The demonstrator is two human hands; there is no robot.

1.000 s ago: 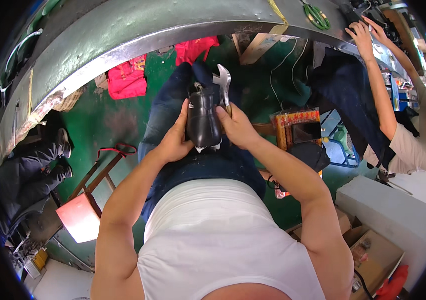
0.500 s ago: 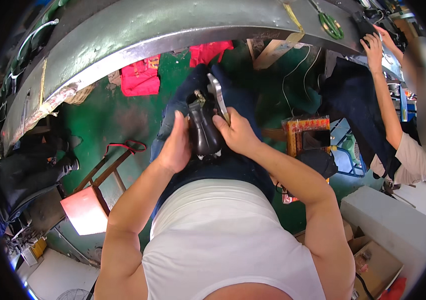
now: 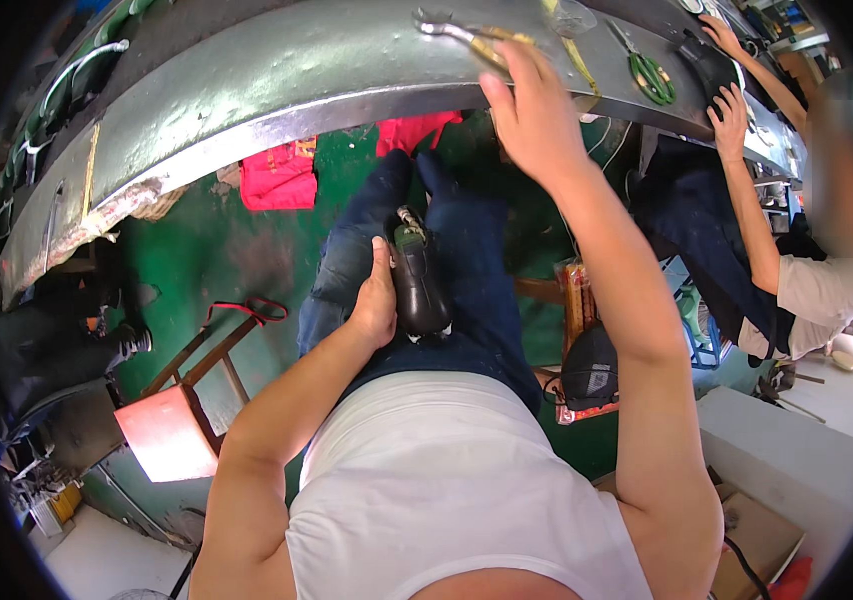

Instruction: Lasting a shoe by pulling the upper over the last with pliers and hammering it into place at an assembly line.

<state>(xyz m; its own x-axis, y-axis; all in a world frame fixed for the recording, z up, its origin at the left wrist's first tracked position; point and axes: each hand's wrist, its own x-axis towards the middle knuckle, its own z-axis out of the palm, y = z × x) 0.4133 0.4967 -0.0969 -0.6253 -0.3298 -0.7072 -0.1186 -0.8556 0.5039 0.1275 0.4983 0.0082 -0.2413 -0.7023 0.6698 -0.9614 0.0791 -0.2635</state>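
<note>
A black shoe (image 3: 421,290), its rounded toe towards me, rests on my lap between my thighs. My left hand (image 3: 377,308) is closed on its left side with the thumb up along it; the fingers beneath are hidden. Pale bits show at the toe's lower edge. My right hand (image 3: 545,125) is stretched out over the metal bench, thumb and fingers apart. At its fingertips lie pliers (image 3: 459,34) with a shiny head and yellowish handles, slightly blurred, on the bench top.
The grey metal bench (image 3: 287,65) curves across the front. Green-handled scissors (image 3: 653,78) lie on it, right of my hand. A co-worker's hand (image 3: 730,122) is at the bench on the right. A stool (image 3: 165,432) stands at left; red cloth (image 3: 279,180) lies under the bench.
My right hand has gone from beside the shoe forward and right to the bench, taking the pliers there, and its fingers have opened. The shoe, still in my left hand, sits slightly lower.
</note>
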